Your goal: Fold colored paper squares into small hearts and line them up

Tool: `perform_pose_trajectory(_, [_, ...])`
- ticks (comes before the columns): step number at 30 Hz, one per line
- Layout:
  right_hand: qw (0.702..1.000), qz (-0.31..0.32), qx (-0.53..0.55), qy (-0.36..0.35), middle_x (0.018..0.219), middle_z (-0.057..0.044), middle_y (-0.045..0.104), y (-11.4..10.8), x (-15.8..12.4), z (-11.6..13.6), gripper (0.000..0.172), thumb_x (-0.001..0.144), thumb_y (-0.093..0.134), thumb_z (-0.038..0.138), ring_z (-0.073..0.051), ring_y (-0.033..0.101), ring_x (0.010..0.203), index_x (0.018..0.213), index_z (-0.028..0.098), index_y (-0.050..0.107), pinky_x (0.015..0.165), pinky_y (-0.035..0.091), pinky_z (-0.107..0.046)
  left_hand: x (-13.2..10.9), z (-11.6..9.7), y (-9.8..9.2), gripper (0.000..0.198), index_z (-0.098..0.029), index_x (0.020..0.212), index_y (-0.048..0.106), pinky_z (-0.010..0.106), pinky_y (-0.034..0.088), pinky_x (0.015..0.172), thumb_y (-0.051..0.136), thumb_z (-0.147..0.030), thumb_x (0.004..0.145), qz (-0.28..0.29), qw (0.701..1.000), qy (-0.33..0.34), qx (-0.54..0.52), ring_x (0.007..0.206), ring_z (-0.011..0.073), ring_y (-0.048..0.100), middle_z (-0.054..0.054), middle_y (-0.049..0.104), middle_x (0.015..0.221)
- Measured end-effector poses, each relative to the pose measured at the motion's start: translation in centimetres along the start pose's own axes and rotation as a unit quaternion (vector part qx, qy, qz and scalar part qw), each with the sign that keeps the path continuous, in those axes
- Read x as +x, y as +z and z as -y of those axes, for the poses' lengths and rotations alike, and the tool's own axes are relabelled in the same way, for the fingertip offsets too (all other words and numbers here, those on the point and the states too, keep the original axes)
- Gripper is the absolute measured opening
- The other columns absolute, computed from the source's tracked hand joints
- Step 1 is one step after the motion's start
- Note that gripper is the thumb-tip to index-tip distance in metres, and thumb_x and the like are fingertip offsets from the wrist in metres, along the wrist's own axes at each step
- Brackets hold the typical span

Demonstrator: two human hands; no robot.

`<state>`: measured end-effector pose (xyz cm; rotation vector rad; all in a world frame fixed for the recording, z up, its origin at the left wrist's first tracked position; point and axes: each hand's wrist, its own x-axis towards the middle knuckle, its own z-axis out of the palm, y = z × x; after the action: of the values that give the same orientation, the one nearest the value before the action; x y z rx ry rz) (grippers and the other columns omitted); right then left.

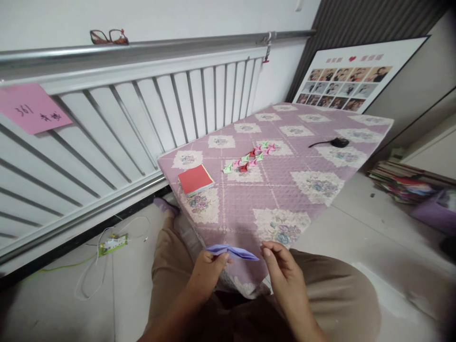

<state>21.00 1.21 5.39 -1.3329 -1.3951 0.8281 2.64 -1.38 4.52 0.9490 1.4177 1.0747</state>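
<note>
A folded piece of blue-purple paper [237,252] is pinched at its left part by my left hand [210,268]. It lies flat and long, with pointed ends, above the near corner of the table. Just off its right tip is my right hand [285,270], thumb and index finger apart, with nothing visible between them. Beyond the hands, a stack of square paper with a red top sheet [195,179] rests at the table's left edge. Several small folded paper pieces [249,157] in green, pink and red stand grouped farther back.
The table [242,209] wears a purple floral cloth. On its far right lies a black object with a cord [338,142]. A white radiator [142,109] runs along the left, with glasses [109,37] on the pipe. A power strip [113,243] with wires is on the floor.
</note>
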Motion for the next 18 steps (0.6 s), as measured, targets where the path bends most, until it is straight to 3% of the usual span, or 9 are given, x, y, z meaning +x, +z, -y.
perform_pose_trajectory(3, [0.983, 0.045, -0.067, -0.166, 0.094, -0.007, 0.062, -0.5, -0.4, 2.6, 0.012, 0.086, 0.056, 0.028, -0.020, 0.059, 0.093, 0.095, 0.024, 0.063, 0.082, 0.048, -0.035, -0.3, -0.6, 0.2, 0.025, -0.016, 0.073, 0.072, 0.027, 0.045, 0.064, 0.059, -0.035, 0.080, 0.022, 0.999, 0.017, 0.031, 0.066, 0.0179, 0.059, 0.006, 0.070, 0.071])
perform_pose_trajectory(6, [0.960, 0.092, -0.129, -0.231, 0.097, -0.008, 0.061, -0.3, -0.7, 3.9, 0.011, 0.084, 0.059, 0.026, -0.022, 0.058, 0.094, 0.093, 0.026, 0.065, 0.079, 0.049, -0.036, -0.7, -1.4, 0.2, 0.022, -0.016, 0.074, 0.072, 0.026, 0.044, 0.061, 0.058, -0.033, 0.080, 0.040, 0.998, 0.029, 0.025, 0.064, 0.0170, 0.059, 0.005, 0.068, 0.067])
perform_pose_trajectory(10, [0.952, 0.096, -0.157, -0.243, 0.097, -0.008, 0.061, 0.1, -0.6, 3.5, 0.007, 0.084, 0.059, 0.027, -0.022, 0.058, 0.094, 0.089, 0.025, 0.065, 0.077, 0.050, -0.036, -1.3, -2.5, 0.1, 0.020, -0.016, 0.082, 0.071, 0.024, 0.045, 0.059, 0.059, -0.032, 0.081, 0.064, 0.997, 0.047, -0.008, 0.061, 0.0153, 0.058, 0.003, 0.066, 0.065])
perform_pose_trajectory(14, [0.949, 0.124, -0.159, -0.243, 0.100, -0.008, 0.060, 0.0, -0.5, 3.4, 0.009, 0.086, 0.056, 0.024, -0.021, 0.058, 0.096, 0.088, 0.025, 0.064, 0.078, 0.050, -0.036, -1.6, -2.8, 0.0, 0.017, -0.017, 0.084, 0.072, 0.026, 0.048, 0.067, 0.062, -0.030, 0.080, 0.088, 0.994, 0.064, -0.007, 0.068, 0.0167, 0.061, 0.004, 0.068, 0.072])
perform_pose_trajectory(18, [0.939, 0.158, -0.156, -0.262, 0.103, -0.008, 0.059, -0.2, -0.5, 3.7, 0.011, 0.086, 0.054, 0.021, -0.020, 0.057, 0.098, 0.089, 0.025, 0.064, 0.079, 0.050, -0.034, -1.6, -2.5, 0.2, 0.016, -0.017, 0.086, 0.072, 0.029, 0.051, 0.068, 0.063, -0.026, 0.077, 0.069, 0.996, 0.046, -0.022, 0.069, 0.0181, 0.064, 0.005, 0.071, 0.076])
